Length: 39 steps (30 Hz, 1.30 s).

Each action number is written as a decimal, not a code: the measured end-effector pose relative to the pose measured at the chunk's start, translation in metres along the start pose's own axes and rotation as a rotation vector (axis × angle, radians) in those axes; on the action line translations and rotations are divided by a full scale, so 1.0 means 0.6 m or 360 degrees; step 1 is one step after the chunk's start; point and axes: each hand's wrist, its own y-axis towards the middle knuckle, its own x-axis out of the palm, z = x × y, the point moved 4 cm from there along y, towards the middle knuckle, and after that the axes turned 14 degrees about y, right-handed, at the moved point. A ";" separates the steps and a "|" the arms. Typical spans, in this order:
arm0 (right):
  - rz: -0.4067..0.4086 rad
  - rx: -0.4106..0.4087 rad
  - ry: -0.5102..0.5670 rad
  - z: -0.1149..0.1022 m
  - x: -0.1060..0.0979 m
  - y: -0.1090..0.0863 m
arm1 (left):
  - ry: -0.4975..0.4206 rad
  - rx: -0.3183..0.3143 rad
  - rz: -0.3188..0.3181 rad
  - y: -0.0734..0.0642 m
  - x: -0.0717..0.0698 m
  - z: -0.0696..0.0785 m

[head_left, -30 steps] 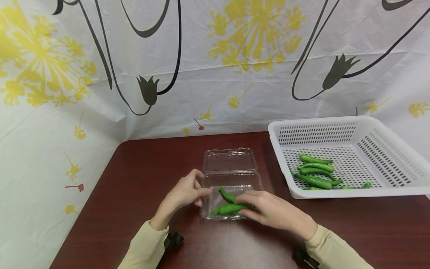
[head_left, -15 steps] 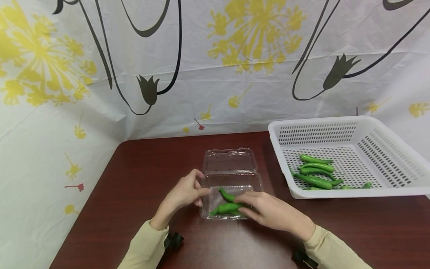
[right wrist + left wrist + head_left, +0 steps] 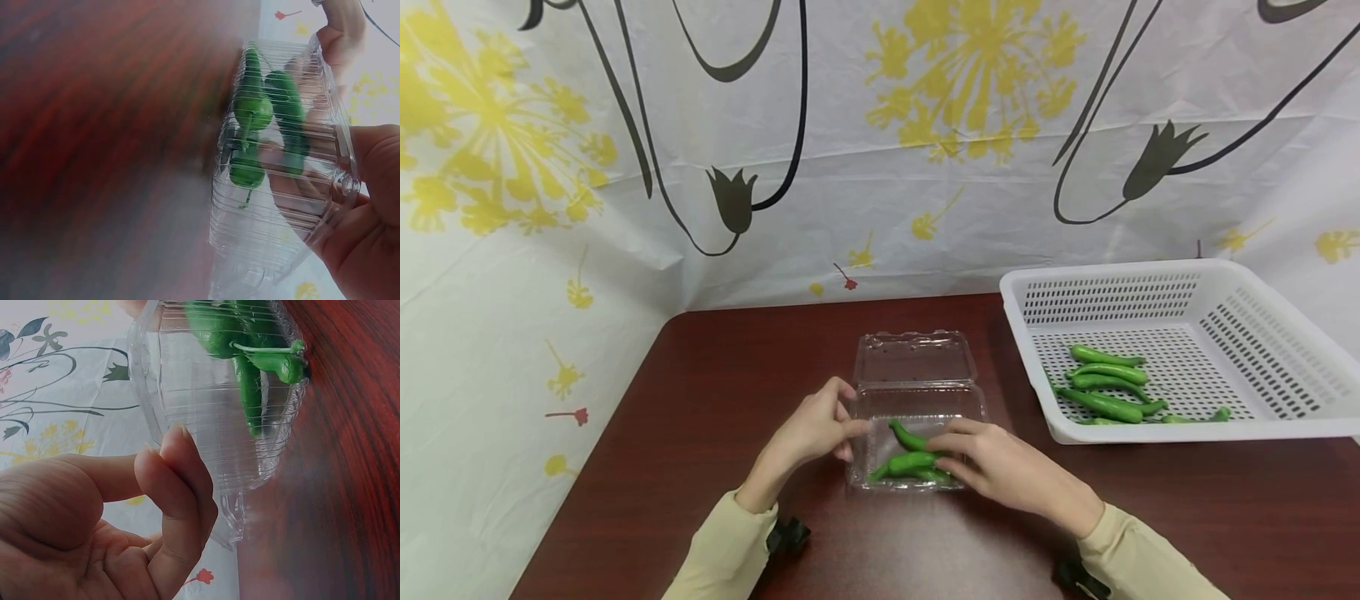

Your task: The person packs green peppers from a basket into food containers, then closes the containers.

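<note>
On the table a clear plastic clamshell box [image 3: 880, 442] lies with its lid folded back, holding several long green chili peppers. My left hand [image 3: 816, 429] grips its left rim, thumb over the edge; in the left wrist view the left hand's curled fingers [image 3: 181, 462] are against the ribbed side wall. My right hand [image 3: 1000, 467] reaches over the right side, with fingers and thumb around the end of a green chili pepper [image 3: 910, 462]. That held chili pepper [image 3: 286, 100] shows through the wall above the others. The right fingertips are partly hidden by peppers and plastic.
A white perforated basket [image 3: 1022, 333] stands at the right with several green chili peppers [image 3: 1105, 379] inside. The clear lid [image 3: 913, 358] lies behind the box. A patterned white cloth [image 3: 880, 217] hangs along the back of the dark red table [image 3: 737, 358].
My right hand has shifted slightly within the box and its thumb has lifted off a little, with the pepper moving slightly left. More of a pepper below shows. My left hand stays put.
</note>
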 end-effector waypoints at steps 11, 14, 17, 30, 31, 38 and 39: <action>0.0039 0.0155 -0.0098 0.006 -0.002 0.000 | -0.0012 0.0011 -0.0006 0.001 0.001 0.001; 0.0019 0.0174 -0.0115 0.004 -0.004 -0.001 | -0.0010 0.0010 -0.0008 0.001 0.002 0.003; 0.0004 0.0178 -0.0128 0.002 -0.006 -0.002 | -0.0001 0.0005 -0.0013 0.001 0.002 0.004; 0.0043 0.0246 -0.0174 0.004 -0.008 -0.002 | 0.0004 -0.0006 -0.0020 0.002 0.006 0.005; 0.0051 0.0263 -0.0170 0.005 -0.008 -0.002 | 0.0006 -0.0007 -0.0023 0.002 0.006 0.005; 0.0064 0.0278 -0.0178 0.005 -0.008 -0.002 | 0.0010 -0.0012 -0.0038 0.002 0.007 0.005; 0.0057 0.0271 -0.0183 0.005 -0.008 -0.002 | 0.0011 -0.0011 -0.0039 0.002 0.008 0.005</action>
